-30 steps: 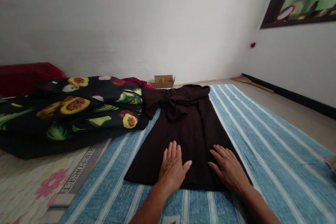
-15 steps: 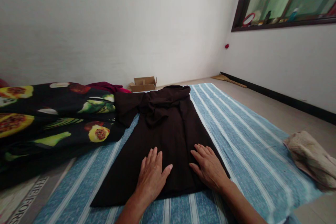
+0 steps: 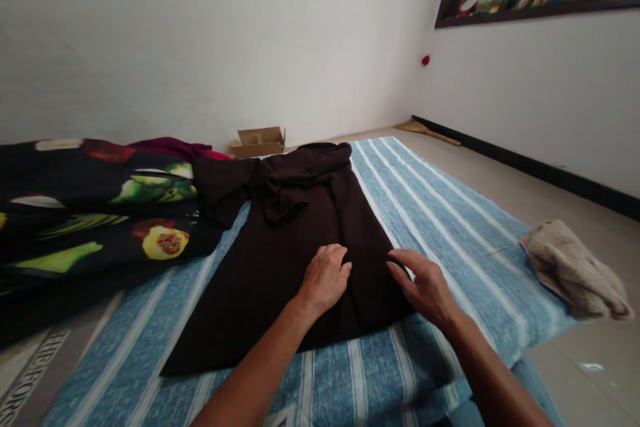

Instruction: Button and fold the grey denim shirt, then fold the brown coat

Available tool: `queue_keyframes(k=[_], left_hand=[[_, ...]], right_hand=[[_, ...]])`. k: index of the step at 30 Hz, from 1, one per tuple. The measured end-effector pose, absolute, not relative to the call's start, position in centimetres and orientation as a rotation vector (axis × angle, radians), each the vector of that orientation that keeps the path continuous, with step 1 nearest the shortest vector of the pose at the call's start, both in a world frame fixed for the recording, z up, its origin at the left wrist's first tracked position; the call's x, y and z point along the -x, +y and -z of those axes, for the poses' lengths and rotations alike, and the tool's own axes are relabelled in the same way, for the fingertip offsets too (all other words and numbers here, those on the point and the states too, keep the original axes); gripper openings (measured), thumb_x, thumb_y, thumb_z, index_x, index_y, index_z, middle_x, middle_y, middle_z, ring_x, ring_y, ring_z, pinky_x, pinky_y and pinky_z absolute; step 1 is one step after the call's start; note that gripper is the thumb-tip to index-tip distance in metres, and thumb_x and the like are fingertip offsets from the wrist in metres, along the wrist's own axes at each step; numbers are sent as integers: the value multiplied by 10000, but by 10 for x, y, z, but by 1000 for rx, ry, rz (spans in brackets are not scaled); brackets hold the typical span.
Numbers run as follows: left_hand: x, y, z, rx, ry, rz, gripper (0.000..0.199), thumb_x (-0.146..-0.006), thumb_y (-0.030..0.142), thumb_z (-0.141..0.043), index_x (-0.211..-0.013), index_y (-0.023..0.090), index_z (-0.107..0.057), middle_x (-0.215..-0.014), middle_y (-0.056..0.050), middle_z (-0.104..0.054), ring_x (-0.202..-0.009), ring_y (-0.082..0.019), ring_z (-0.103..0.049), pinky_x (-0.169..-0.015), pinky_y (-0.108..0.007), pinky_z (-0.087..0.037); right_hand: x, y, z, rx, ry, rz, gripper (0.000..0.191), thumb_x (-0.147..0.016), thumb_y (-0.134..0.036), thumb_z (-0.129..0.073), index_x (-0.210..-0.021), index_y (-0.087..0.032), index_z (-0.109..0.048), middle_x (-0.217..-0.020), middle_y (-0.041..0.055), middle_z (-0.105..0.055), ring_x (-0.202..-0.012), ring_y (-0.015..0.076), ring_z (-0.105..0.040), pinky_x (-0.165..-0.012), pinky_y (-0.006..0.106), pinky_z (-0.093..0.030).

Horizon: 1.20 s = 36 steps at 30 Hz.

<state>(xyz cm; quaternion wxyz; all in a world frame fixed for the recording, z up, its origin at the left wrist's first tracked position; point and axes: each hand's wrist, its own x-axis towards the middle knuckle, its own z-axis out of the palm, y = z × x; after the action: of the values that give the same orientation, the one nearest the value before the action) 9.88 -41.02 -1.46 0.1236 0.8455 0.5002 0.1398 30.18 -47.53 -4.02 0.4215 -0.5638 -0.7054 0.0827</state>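
Note:
A flared dark brown garment (image 3: pixel 280 280) lies spread on the blue striped bedding (image 3: pixel 450 233), with its bunched, tied part at the far end. On its middle, my left hand (image 3: pixel 325 280) rests with the fingers curled together against the cloth; their tips are partly hidden. My right hand (image 3: pixel 425 283) is at the garment's right edge, where its thumb and forefinger close on the border of the fabric. A small gap shows between that thumb and finger behind the tips.
Fruit-printed black cloth (image 3: pixel 100 213) is heaped at the left, with magenta fabric (image 3: pixel 173 145) behind it. A cardboard box (image 3: pixel 259 141) stands near the wall. A beige towel (image 3: pixel 575 270) lies at the bedding's right edge. A straw broom (image 3: pixel 430 133) is on the floor.
My hands were flat on the garment with fingers spread. The left has moved right to its middle and curled; the right has shifted to the right edge and closed on it. The view has also shifted.

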Motion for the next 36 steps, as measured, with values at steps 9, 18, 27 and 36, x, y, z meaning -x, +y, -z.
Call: queue_keyframes(k=[9,18,27,36], left_hand=[[-121,-393,9,-2171,1760,-285,320,-845,286,-556,-1134,153,-588,-1026,-114,-678,-946,-237,-637,-804,-318,-464],[-127,-360,23,-1496,1705,-501,162,-674,216,-691,-744,159,-556,-563,-6,-573,-502,-159,-571,-480,-237,-373],[-124,-349,22,-1437,1615,-556,302,-675,164,-649,-510,186,-397,-398,73,-371,-364,-71,-356,-390,-194,-245],[-124,-326,22,-1333,1679,-643,211,-662,196,-669,-750,184,-476,-566,42,-485,-488,-124,-501,-393,-202,-375]], right_hand=[[-307,-484,65,1403,-1885,-119,238,-893,-280,-503,-1027,-168,-666,-1091,113,-680,-1080,228,-603,-942,401,-489],[-292,-486,79,1451,-2088,5,283,-860,-234,-527,-1112,-170,-640,-1271,148,-584,-1249,284,-478,-998,490,-444],[-293,-482,86,1440,-2261,106,291,-846,-218,-545,-1126,-212,-620,-1263,113,-598,-1189,293,-536,-959,491,-466],[-269,-443,24,1592,-2352,-230,133,-767,-160,-591,-870,-229,-641,-879,19,-670,-828,226,-635,-789,388,-518]])
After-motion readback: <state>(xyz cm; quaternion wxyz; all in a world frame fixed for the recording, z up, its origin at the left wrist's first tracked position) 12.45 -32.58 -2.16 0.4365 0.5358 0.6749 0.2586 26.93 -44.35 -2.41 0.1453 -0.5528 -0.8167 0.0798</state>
